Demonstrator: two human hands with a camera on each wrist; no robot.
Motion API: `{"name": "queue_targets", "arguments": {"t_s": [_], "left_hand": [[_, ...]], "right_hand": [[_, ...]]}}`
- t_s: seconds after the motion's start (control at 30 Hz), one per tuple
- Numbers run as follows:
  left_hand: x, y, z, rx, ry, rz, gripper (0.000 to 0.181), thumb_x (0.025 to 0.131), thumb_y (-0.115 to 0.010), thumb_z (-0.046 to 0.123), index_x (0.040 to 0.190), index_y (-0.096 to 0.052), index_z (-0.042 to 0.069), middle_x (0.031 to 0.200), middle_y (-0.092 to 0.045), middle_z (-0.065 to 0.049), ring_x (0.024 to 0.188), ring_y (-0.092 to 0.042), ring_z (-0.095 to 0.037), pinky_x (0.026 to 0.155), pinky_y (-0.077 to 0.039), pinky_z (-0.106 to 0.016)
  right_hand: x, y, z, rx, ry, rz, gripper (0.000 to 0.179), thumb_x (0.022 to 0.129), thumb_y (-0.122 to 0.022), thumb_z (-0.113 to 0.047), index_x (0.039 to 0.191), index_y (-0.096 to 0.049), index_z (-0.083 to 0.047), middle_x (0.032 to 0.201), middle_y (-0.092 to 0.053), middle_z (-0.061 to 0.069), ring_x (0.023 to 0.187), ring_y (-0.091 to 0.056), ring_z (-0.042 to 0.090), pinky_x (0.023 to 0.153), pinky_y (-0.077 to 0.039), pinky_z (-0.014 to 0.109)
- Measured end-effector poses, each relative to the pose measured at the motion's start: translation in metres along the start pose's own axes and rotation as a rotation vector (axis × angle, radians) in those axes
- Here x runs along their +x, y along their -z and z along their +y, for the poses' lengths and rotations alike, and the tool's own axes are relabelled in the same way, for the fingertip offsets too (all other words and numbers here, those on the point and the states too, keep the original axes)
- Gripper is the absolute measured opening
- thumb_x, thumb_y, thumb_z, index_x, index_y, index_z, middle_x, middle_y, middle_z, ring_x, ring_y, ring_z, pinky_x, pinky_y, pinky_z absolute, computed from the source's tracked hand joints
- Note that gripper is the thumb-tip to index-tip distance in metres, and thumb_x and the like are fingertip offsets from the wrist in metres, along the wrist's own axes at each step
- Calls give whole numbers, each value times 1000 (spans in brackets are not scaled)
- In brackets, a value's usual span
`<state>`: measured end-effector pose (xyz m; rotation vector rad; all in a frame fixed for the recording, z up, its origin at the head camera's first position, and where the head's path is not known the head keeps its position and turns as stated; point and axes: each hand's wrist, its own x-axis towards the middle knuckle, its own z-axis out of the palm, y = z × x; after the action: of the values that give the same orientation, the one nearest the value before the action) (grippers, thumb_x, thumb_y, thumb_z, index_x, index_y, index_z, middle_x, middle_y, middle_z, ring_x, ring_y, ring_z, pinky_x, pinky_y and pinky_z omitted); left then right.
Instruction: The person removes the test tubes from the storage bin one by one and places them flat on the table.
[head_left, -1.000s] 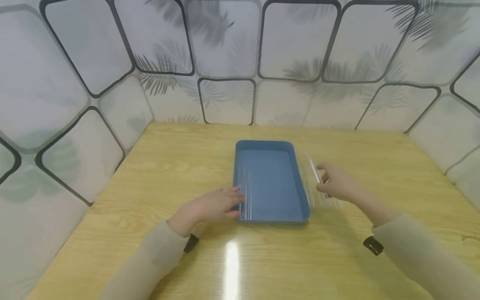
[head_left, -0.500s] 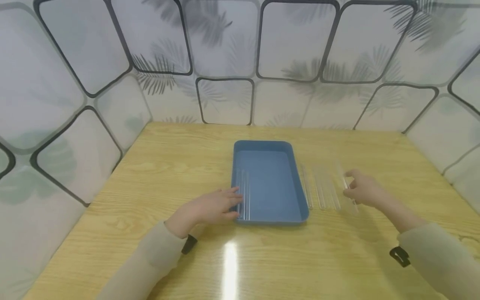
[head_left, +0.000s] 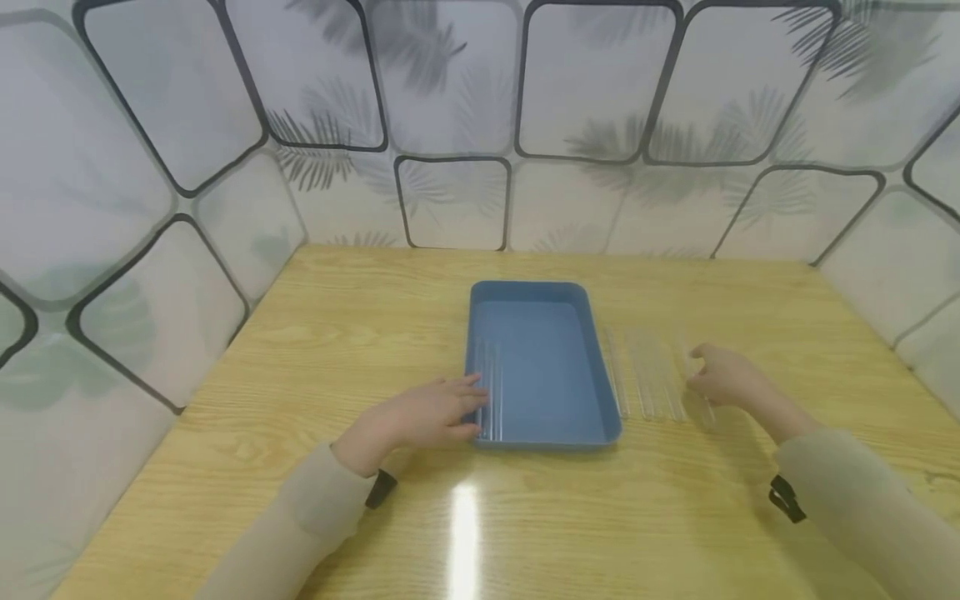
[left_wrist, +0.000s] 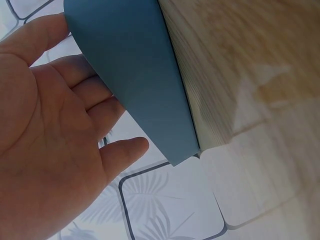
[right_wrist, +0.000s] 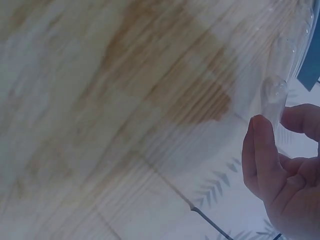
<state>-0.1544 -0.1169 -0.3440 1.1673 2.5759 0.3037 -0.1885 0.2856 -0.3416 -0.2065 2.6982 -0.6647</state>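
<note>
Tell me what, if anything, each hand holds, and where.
Right hand: a clear tube, pinched roughly mid-length. Left hand: nothing gripped; its fingers lie over the rim of the blue tray.

A white streak of glare (head_left: pixel 464 542) burns on the evenly lit tabletop (head_left: pixel 360 317) as soft shadows fall beside the sleeves (head_left: pixel 296 525). Both wrist views run dimmer and bluish, the tabletop pale and smeared in the right one.

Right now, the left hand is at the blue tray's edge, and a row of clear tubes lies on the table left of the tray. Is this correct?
Wrong side: the head view shows the row of clear tubes on the table right of the blue tray. The left hand is at the tray's edge.
</note>
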Motion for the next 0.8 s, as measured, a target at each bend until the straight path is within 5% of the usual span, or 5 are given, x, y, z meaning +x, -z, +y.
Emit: {"name": "queue_targets", "arguments": {"t_s": [0.47, 0.8], "left_hand": [[0, -1, 1, 7, -1, -2, 48, 93, -44, 31, 131, -41, 2, 137, -35, -10, 132, -15, -25, 104, -16, -47], [0, 0, 1, 2, 4, -5, 48, 93, -44, 31, 131, -41, 2, 137, -35, -11, 132, -14, -25, 104, -16, -47]], "right_hand": [[11, -8, -2, 26, -43, -15, 67, 69, -52, 0, 121, -19, 26, 103, -44, 43, 81, -56, 44, 68, -51, 47], [14, -9, -5, -26, -40, 0, 57, 77, -48, 0, 118, -20, 28, 76, -53, 17, 63, -55, 21, 61, -52, 37]]}}
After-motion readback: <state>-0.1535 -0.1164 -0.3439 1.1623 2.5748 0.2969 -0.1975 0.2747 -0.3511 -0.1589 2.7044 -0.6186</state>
